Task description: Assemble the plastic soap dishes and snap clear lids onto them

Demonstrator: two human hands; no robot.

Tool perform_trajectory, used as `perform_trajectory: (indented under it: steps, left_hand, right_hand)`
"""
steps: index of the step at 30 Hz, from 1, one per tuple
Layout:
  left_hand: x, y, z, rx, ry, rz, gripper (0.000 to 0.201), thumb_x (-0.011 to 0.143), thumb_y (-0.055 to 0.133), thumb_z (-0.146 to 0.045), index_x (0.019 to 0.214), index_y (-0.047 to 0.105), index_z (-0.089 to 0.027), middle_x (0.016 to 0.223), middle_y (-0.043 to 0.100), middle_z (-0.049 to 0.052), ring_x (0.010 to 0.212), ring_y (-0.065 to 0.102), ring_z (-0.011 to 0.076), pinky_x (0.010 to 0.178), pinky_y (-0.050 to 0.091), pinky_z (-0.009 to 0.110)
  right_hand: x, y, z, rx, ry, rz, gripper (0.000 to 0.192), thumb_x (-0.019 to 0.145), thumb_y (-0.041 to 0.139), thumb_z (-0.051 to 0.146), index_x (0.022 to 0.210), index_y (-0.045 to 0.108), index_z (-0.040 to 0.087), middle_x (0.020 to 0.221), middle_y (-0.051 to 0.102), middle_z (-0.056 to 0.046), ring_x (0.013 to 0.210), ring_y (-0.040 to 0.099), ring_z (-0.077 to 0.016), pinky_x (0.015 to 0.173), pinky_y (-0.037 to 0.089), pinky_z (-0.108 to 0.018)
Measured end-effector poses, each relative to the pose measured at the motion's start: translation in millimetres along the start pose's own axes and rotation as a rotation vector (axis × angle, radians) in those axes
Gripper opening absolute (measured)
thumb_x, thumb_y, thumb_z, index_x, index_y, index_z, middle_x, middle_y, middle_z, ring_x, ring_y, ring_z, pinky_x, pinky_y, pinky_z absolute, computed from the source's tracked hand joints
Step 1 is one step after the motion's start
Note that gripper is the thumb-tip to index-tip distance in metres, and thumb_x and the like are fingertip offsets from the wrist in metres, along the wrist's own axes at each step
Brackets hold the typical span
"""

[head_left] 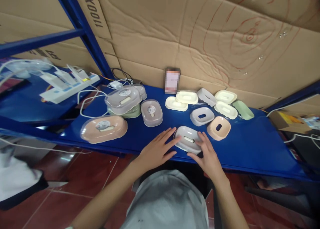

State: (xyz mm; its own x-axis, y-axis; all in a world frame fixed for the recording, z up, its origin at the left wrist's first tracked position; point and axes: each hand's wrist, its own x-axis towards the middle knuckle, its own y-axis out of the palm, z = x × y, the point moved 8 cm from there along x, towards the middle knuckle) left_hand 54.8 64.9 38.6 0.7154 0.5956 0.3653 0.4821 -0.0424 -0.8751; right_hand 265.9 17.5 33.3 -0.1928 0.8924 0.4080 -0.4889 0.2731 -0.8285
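A grey oval soap dish [183, 132] with a pale insert in its middle slot sits near the table's front edge, between my two hands. My left hand [158, 147] lies at its left side, fingers stretched and spread, the fingertips at the rim. From the right, my right hand [207, 152] curves round the dish's end, with fingers over the rim and the thumb at the front edge. Just behind stand a grey slotted dish part [202, 116] and a peach slotted dish part [219, 128].
Left are a lidded peach box [104, 129], a lidded mauve box [151, 113] and stacked boxes [123, 99]. Cream trays [187, 97], a green piece [243, 110] and a phone [172, 80] stand at the back. A power strip [70, 88] with cables lies far left.
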Motion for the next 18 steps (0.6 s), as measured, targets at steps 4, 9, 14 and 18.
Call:
perform_trajectory:
  steps: [4, 9, 14, 18]
  left_hand:
    - [-1, -2.6, 2, -0.037, -0.028, -0.065, 0.038, 0.104, 0.067, -0.033, 0.14, 0.063, -0.023, 0.169, 0.044, 0.016, 0.157, 0.045, 0.0339, 0.123, 0.05, 0.053]
    - [-3, -10.0, 6, -0.041, -0.087, -0.189, 0.02, 0.096, 0.073, -0.029, 0.111, 0.065, -0.019, 0.153, 0.056, 0.017, 0.146, 0.054, 0.0351, 0.119, 0.053, 0.053]
    - [-2, -15.9, 10, -0.008, -0.175, -0.256, 0.024, 0.085, 0.076, -0.022, 0.1, 0.057, -0.02, 0.137, 0.06, 0.016, 0.137, 0.057, 0.0378, 0.112, 0.057, 0.054]
    - [-1, -16.5, 10, -0.015, -0.172, -0.243, 0.028, 0.082, 0.076, -0.02, 0.101, 0.054, -0.021, 0.133, 0.06, 0.015, 0.137, 0.056, 0.0379, 0.112, 0.056, 0.055]
  right_hand:
    - [3, 2, 13, -0.053, -0.111, 0.095, 0.042, 0.103, 0.068, 0.044, 0.141, 0.062, 0.026, 0.168, 0.048, -0.013, 0.16, 0.039, -0.0357, 0.127, 0.042, -0.065]
    - [23, -13, -3, -0.048, -0.134, 0.127, 0.047, 0.111, 0.055, 0.037, 0.157, 0.053, 0.029, 0.168, 0.05, -0.009, 0.157, 0.046, -0.0296, 0.125, 0.046, -0.056]
    - [97, -13, -22, -0.267, -0.156, 0.076, 0.043, 0.112, 0.042, 0.026, 0.152, 0.06, 0.022, 0.156, 0.063, -0.01, 0.15, 0.053, -0.0288, 0.124, 0.043, -0.052]
    - [161, 22, -17, -0.417, -0.22, 0.171, 0.045, 0.11, 0.047, 0.024, 0.152, 0.059, 0.013, 0.156, 0.062, -0.017, 0.148, 0.054, -0.0317, 0.126, 0.036, -0.055]
